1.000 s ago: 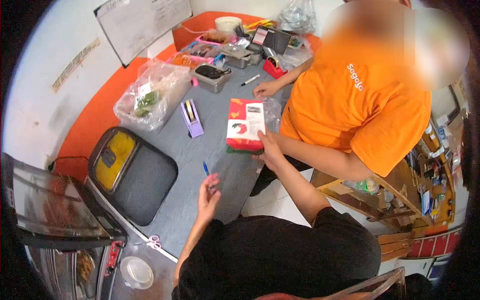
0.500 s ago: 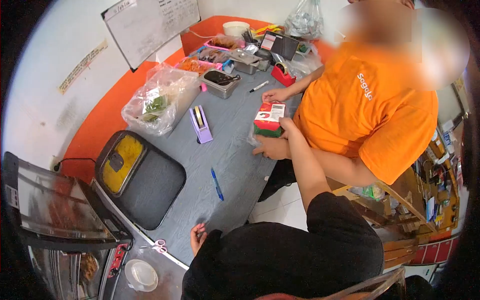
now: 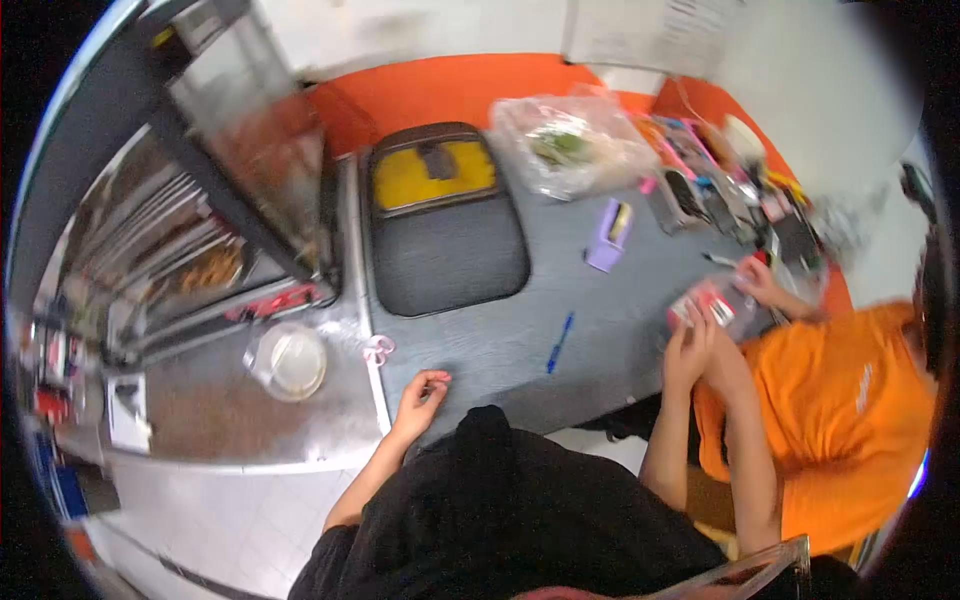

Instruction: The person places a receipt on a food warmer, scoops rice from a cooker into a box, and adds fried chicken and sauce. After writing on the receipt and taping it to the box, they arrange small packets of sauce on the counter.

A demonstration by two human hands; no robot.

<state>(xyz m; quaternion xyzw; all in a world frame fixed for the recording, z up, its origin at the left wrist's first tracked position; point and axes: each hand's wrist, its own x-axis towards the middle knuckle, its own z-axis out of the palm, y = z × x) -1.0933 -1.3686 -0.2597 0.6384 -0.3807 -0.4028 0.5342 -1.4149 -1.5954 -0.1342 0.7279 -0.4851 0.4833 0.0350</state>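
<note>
My left hand (image 3: 422,400) rests at the table's front edge, fingers loosely curled and slightly apart, holding nothing. To its right a blue pen (image 3: 561,343) lies on the table. My right hand (image 3: 683,352) is at the near side of a red packet (image 3: 706,302) with a white label, close against a co-worker's hand (image 3: 718,358). Blur and overlap hide whether my right fingers grip the packet. The co-worker's other hand (image 3: 763,285) is just beyond it.
A purple tape dispenser (image 3: 608,240), a black lidded container (image 3: 450,255) and a plastic bag (image 3: 575,150) stand on the table (image 3: 480,350). Pink-handled scissors (image 3: 378,350) and a pale bowl (image 3: 297,362) lie left, near a glass cabinet (image 3: 230,150). The orange-shirted co-worker (image 3: 840,420) is at right.
My view has swung left, so the table's things appear farther right. My right hand, earlier on the packet's side, now shows lower beside the co-worker's hand. My left hand stays by the table edge.
</note>
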